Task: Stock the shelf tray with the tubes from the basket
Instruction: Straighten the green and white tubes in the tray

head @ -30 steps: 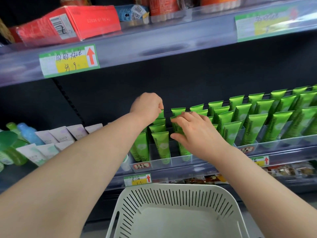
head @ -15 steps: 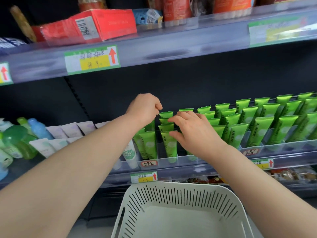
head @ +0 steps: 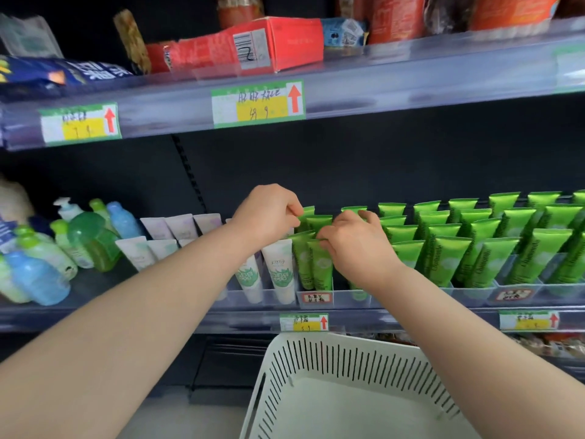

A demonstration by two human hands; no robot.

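Nearest the observer, the white slotted basket [head: 332,362] stands below the shelf edge. What shows of its floor holds no tubes, though its near part is out of frame. Above it, two bare forearms reach forward to the clear shelf tray [head: 343,300]. The right hand [head: 357,248] has its fingers curled on the crimped tops of the front green tubes [head: 319,261] in the leftmost lane. The left hand [head: 269,213], just beside it but not touching it, pinches the crimp of a tube further back in the same lane. The tubes stand cap-down and lean back, and the lanes to the right are filled in stepped rows. Judgement: stocking is near its end, with only the seating and straightening of this lane left. To the left of the tray stand white tubes [head: 278,267], then green and blue bottles [head: 91,239]. Behind is a dark back panel. Overhead, a clear-fronted upper shelf [head: 411,80] carries price labels [head: 258,103] and a red carton [head: 285,36].
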